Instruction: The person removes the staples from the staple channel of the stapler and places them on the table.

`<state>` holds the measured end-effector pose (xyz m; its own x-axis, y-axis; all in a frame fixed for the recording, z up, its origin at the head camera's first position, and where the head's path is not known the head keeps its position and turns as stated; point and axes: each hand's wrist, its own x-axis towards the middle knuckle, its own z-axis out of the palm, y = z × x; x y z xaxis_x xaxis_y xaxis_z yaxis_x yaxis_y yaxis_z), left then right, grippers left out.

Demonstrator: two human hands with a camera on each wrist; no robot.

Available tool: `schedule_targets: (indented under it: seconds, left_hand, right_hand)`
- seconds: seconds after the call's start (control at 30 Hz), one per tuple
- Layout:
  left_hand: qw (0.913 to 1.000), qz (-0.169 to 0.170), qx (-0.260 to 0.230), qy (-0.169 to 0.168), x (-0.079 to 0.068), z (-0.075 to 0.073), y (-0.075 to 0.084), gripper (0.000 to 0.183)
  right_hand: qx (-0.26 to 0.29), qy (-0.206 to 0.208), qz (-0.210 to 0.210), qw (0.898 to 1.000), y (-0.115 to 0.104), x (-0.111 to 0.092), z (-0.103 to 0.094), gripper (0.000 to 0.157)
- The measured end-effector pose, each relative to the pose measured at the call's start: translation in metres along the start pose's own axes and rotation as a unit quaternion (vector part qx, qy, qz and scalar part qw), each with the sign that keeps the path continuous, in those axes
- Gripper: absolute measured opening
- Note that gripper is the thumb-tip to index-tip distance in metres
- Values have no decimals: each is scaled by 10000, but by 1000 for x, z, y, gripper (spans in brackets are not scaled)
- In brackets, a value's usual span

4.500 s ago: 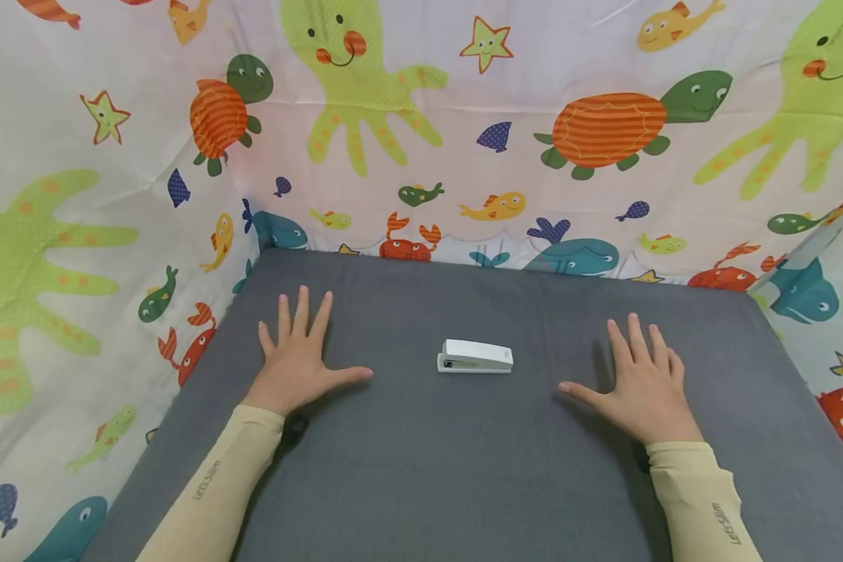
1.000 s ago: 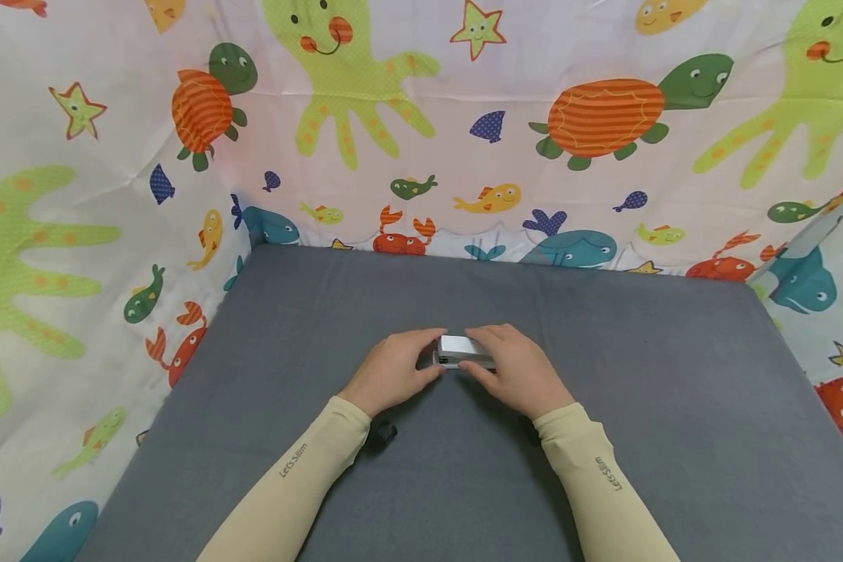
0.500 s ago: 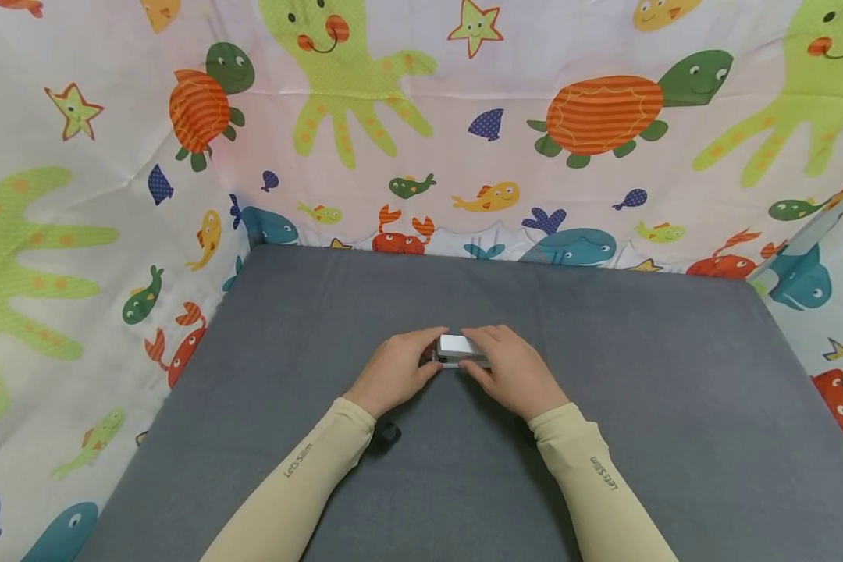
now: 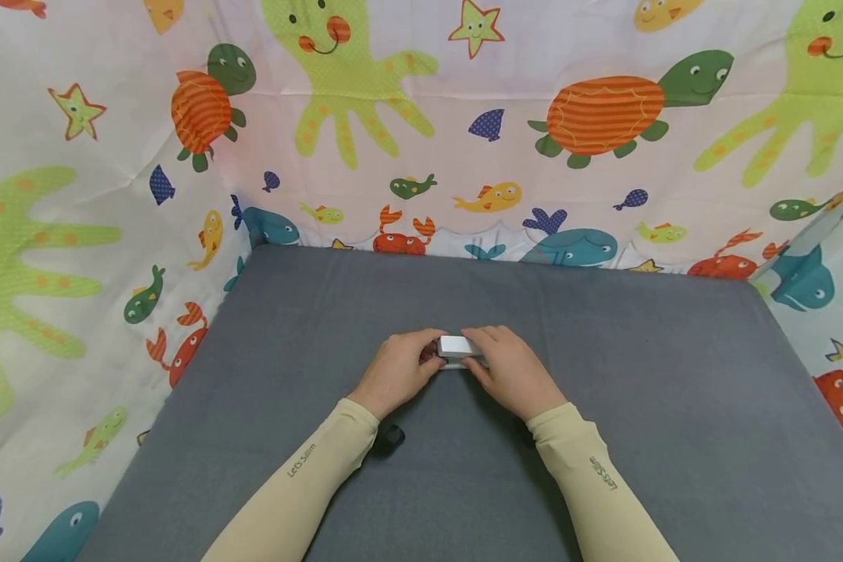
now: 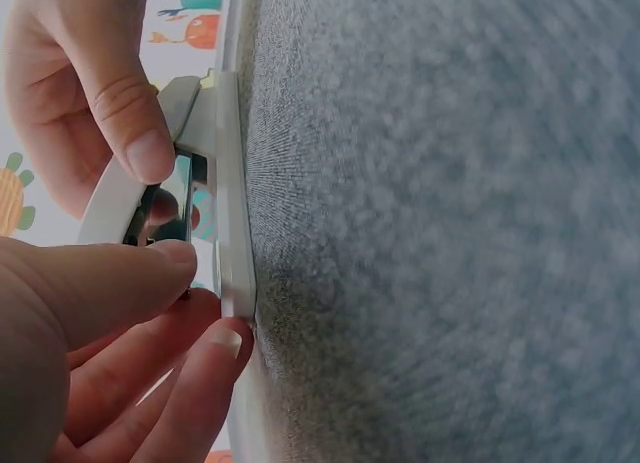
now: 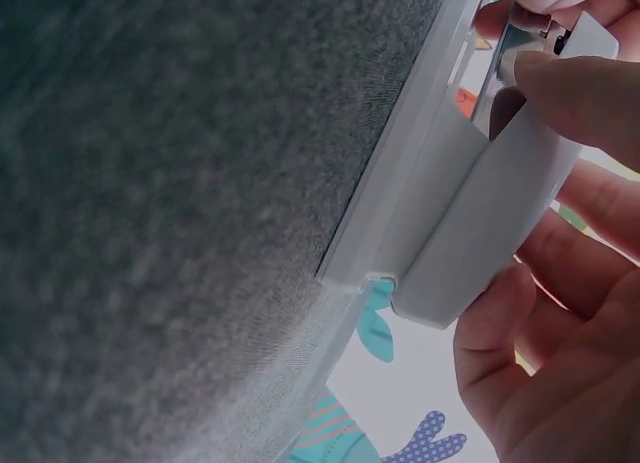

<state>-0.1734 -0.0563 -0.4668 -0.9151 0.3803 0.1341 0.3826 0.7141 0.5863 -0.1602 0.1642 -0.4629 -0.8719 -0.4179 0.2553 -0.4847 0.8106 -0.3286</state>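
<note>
A white stapler point(image 4: 455, 346) sits on the grey cloth between my two hands. Its base point(image 5: 236, 203) lies along the cloth, and the top arm point(image 6: 490, 218) is raised away from it at an angle. A shiny metal magazine point(image 5: 184, 195) shows in the gap between them. My right hand point(image 4: 516, 363) grips the top arm, thumb on the near edge and fingers around the far side. My left hand point(image 4: 393, 367) pinches at the stapler's front end, its thumb point(image 5: 170, 268) by the magazine and a fingertip right at the base's tip.
A grey cloth-covered table point(image 4: 604, 359) spreads around the hands. A white curtain point(image 4: 457, 78) printed with sea animals stands at the back and along both sides. A small black device point(image 4: 391, 439) is under the left wrist.
Both hands, spread apart on either side earlier, have come in and taken hold of the stapler. Over the last half second the top arm has risen slightly and the left thumb has shifted inward.
</note>
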Motion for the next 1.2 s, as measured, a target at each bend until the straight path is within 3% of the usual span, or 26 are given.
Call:
schedule_targets:
  seconds: [0.93, 1.2]
  left_hand:
    - [9991, -268, -167, 277, -1, 2, 1, 30]
    - [9992, -175, -149, 338, 2, 5, -3, 29]
  right_hand:
    - [-17, 69, -101, 9999, -1, 1, 6, 34]
    - [97, 208, -157, 9996, 1, 1, 5, 32]
